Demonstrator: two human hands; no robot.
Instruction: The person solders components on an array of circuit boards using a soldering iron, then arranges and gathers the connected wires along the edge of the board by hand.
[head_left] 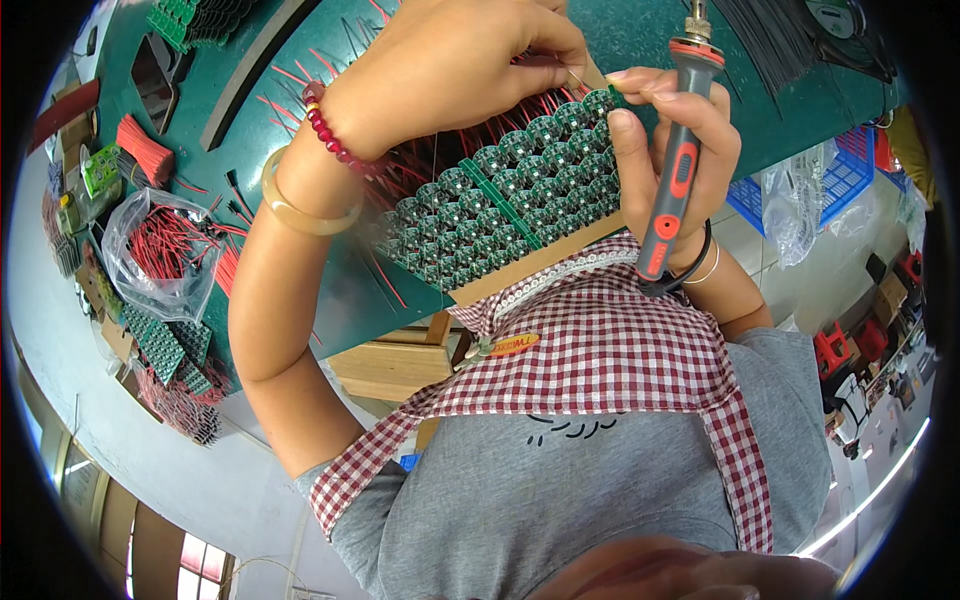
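Right now, left hand [440, 75] curled narrow over top edge of green circuit-board panel [500, 200], fingertips pinching what looks like a thin wire at far corner; can't tell if solder or lead. Red bead bracelet [325, 128] and pale bangle [305, 205] on that wrist. Right hand [680, 150] wrapped round grey-and-orange soldering iron [672, 170], tip end pointing up and away, index finger resting against panel's right edge. Panel sits on a wooden strip [540, 262] at near edge of green work mat [300, 230], just above red-checked apron [600, 350], rows of red wires [420, 160] sticking out behind it under left wrist. Bag of red wire [160, 250] plus more green boards [165, 345] well off to left. Risks, as a judgement: hot tip close to left fingertips, so burn poss. if either hand slips; panel overhanging mat edge, so could tip toward lap w/ too much pressure; crowded wires could snag bracelet.
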